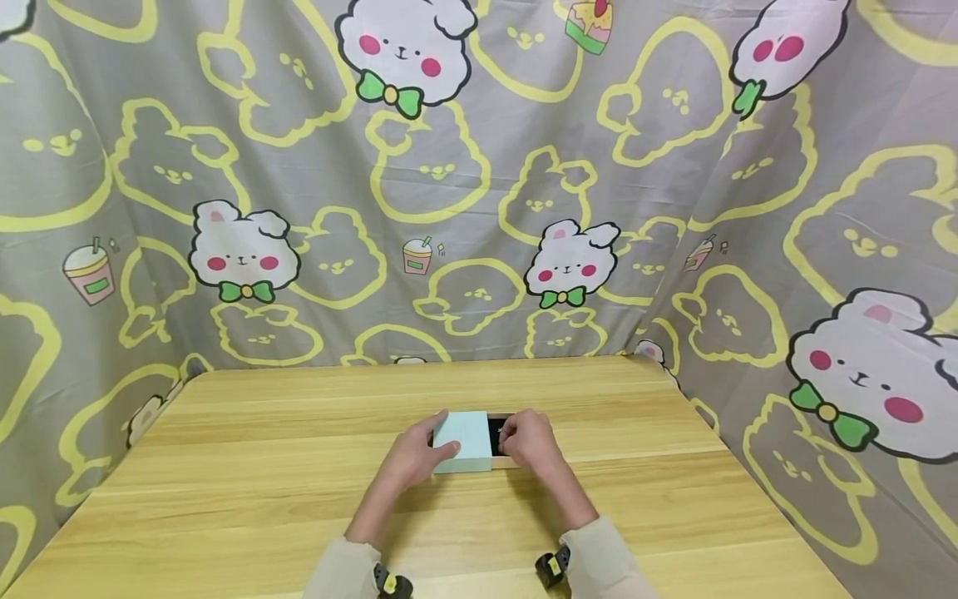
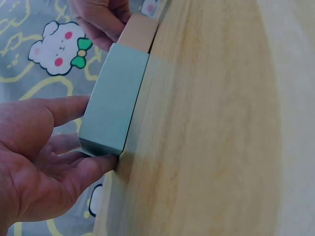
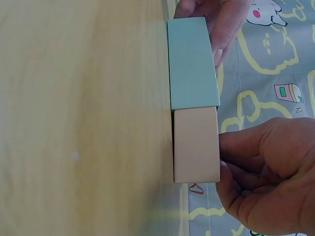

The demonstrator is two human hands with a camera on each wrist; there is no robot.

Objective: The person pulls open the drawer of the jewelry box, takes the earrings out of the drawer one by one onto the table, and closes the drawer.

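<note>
So the black inside of the peach drawer [image 3: 197, 145] can only be seen from the head view, where a small pale speck shows up beside the fingertips, too tiny to be made out. From both wrist views that's all hidden, but the smooth peach side wall is shown properly, poking out of the right end of the mint box cover [image 1: 462, 437]. The underside edge along the wood is caught there too.

The left end of the cover is held by the left hand [image 1: 415, 453]: thumb laid over the top, the other fingers bent round the end, with a fair bit of space left between palm and box. The right hand [image 1: 530, 437] is bent over the pulled-out drawer, fingers curled and tips bunched at the black interior. Whether anything is pinched there can't be told, since the tips are partly covered.

The box is set around the middle of a light wood-grain table [image 1: 284, 499], a bit nearer the back edge. Beige cuffs [image 1: 609, 557] are worn, with a black wrist camera [image 1: 552, 567] strapped at each wrist. The table's surrounded by a grey curtain [image 1: 337, 179] printed with yellow outlines, white bunnies in green bows and little drink cups.
</note>
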